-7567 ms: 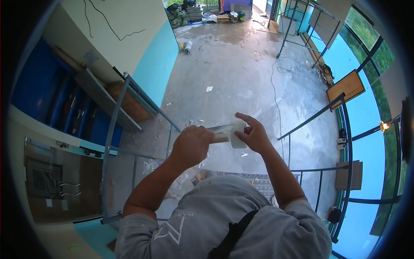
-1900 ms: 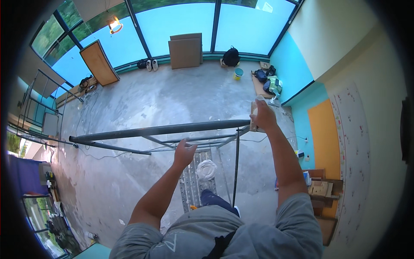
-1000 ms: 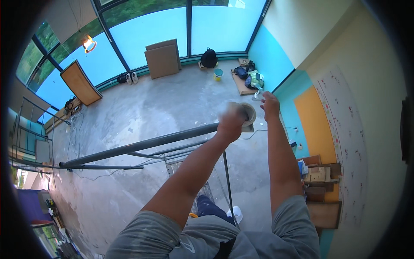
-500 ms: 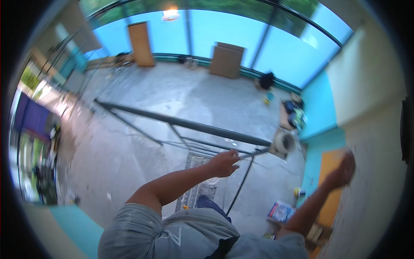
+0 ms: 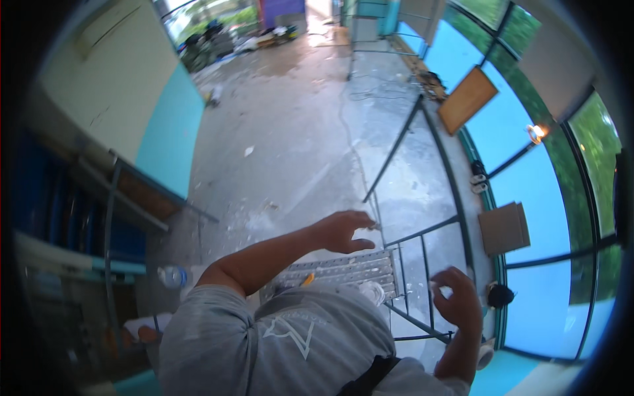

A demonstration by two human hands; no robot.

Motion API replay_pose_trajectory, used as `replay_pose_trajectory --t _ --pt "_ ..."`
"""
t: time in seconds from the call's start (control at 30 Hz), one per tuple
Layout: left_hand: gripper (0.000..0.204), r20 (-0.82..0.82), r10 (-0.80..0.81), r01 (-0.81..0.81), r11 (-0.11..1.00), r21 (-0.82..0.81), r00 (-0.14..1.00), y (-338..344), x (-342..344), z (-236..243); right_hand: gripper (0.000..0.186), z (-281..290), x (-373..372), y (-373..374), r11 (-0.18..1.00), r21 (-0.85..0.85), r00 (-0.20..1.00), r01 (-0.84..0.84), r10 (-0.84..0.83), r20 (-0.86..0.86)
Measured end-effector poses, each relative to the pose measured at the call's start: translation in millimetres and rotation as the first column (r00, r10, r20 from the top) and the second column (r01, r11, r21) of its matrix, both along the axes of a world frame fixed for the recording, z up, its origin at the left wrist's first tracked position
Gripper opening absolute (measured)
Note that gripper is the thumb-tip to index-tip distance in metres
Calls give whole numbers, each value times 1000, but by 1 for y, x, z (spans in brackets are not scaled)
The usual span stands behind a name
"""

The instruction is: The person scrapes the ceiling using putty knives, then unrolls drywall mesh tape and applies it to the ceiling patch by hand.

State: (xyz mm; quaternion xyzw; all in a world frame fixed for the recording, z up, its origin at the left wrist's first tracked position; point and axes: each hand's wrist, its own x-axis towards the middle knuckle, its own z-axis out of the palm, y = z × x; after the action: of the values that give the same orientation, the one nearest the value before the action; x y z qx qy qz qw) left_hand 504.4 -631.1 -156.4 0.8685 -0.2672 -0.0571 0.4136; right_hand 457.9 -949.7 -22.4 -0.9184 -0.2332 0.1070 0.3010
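My left hand (image 5: 345, 232) hangs in front of my chest, thumb and fingers apart, holding nothing. It is above a perforated metal scaffold plank (image 5: 330, 269). My right hand (image 5: 458, 300) is bent beside the scaffold's dark green frame (image 5: 457, 191), its thumb and fingers curled together. A small pale spot shows at its fingertips, too blurred to name. On the plank by my shirt are a white coiled thing (image 5: 374, 292) and a small yellow item (image 5: 308, 280). A white roll (image 5: 485, 357) sits past my right forearm, partly hidden.
Below is a grey floor (image 5: 277, 152) with scattered debris and a cable. Along the blue-covered windows at right stand an orange board (image 5: 467, 100), a cardboard box (image 5: 505, 228) and a lit lamp (image 5: 537, 134). At left are a metal frame (image 5: 111, 231) and a clear plastic bottle (image 5: 172, 276).
My view has swung left, away from the wall at right. My right hand has left that wall and come in front of my body. The left hand has moved off the scaffold bar's end.
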Motion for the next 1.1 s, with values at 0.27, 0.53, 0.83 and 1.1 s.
replay_pose_trajectory --t 0.27,0.53,0.83,1.1 --pt "53 100 205 -189 971 -149 974 175 -123 47 23 1 17 283 647 -148 662 -748 707 -249" --pt "40 -233 645 -671 740 -47 727 302 -257 7 26 -37 -35 462 517 32 514 -855 854 -83" --pt "42 -381 816 -828 528 188 434 391 -353 -18 33 -53 -40 534 733 150 698 -664 679 -229" --pt "42 1 969 -901 227 370 245 444 -433 65 22 -5 -27 607 594 374 668 -712 738 101"
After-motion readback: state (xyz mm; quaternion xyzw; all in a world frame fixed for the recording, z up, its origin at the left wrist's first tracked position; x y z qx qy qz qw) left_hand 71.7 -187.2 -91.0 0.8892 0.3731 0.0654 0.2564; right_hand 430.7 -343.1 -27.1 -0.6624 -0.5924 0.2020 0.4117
